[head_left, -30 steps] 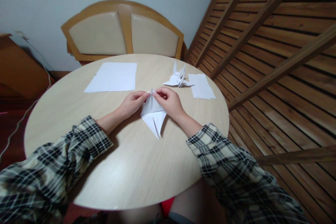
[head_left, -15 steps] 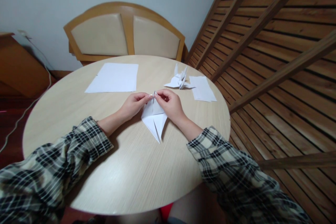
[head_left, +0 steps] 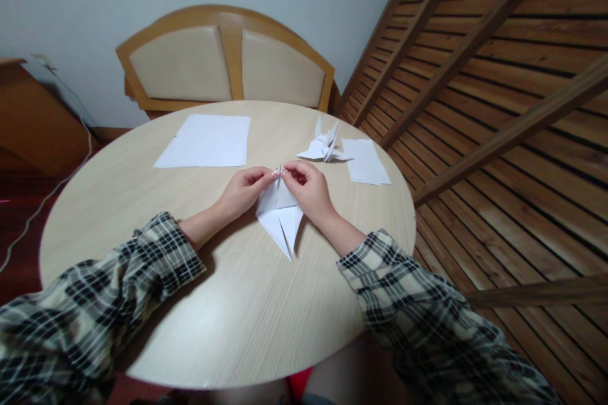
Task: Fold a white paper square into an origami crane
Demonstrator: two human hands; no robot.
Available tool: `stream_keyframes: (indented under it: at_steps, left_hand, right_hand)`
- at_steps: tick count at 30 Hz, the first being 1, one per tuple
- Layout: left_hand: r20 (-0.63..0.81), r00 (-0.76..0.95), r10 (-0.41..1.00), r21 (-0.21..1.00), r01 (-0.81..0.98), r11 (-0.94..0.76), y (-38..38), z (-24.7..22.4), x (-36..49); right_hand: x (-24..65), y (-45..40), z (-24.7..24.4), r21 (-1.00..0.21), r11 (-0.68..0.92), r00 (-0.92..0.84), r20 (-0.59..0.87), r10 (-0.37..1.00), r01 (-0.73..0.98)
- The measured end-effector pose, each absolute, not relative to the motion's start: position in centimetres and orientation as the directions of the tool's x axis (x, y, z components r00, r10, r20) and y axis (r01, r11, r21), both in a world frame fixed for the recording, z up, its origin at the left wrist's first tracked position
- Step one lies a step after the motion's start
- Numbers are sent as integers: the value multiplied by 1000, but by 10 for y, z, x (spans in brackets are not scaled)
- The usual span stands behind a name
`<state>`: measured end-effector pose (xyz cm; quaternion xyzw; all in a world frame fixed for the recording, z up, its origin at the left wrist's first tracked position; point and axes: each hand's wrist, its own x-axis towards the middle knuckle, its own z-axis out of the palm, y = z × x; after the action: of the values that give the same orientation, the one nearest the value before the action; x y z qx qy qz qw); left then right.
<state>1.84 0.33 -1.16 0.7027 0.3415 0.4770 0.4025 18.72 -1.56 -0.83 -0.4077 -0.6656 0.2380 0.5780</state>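
Observation:
A folded white paper (head_left: 280, 218) with a slit in its lower half points toward me over the middle of the table. My left hand (head_left: 244, 191) pinches its top edge from the left between thumb and fingers. From the right, my right hand (head_left: 308, 190) pinches the same top part, its fingertips almost touching those of the left. The fingers partly hide the upper end of the paper. Behind my right hand a folded paper crane (head_left: 325, 144) stands on the table.
The round pale table (head_left: 213, 329) carries white sheets (head_left: 204, 141) at the back left and smaller white sheets (head_left: 368, 161) at the right, beside the crane. Beyond it stands a wooden headboard-like panel (head_left: 230, 50). Wooden slats (head_left: 498, 107) rise on the right.
The folded paper's lower tip has shifted very slightly to the right. Both hands keep their pinch at the top, with fingertips barely moved.

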Motion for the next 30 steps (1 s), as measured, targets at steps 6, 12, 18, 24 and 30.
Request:
stream_keyframes:
  at_steps: [6,12,18,24,30]
  left_hand:
    - [410,297,862,898,33,-438,1,-10,21]
    - [387,301,872,908,43,-417,2,-11,19]
    - [382,324,866,907,48,-418,4,-12,18]
    - [369,312,875,914,46,-402,4,-11,16]
    - [376,319,870,911,43,-410,5,-12,15]
  right_hand:
    - [185,-17,-7,-805,534,0,553,833,259]
    - [187,-18,-6,-785,557,9,581,814,272]
    - [187,-19,-5,-744,579,-6,612,791,333]
    - [188,-19,-5,-732,578,-15,615,788,361]
    - [187,-20,-4,-732,591,-18,623,782,339]
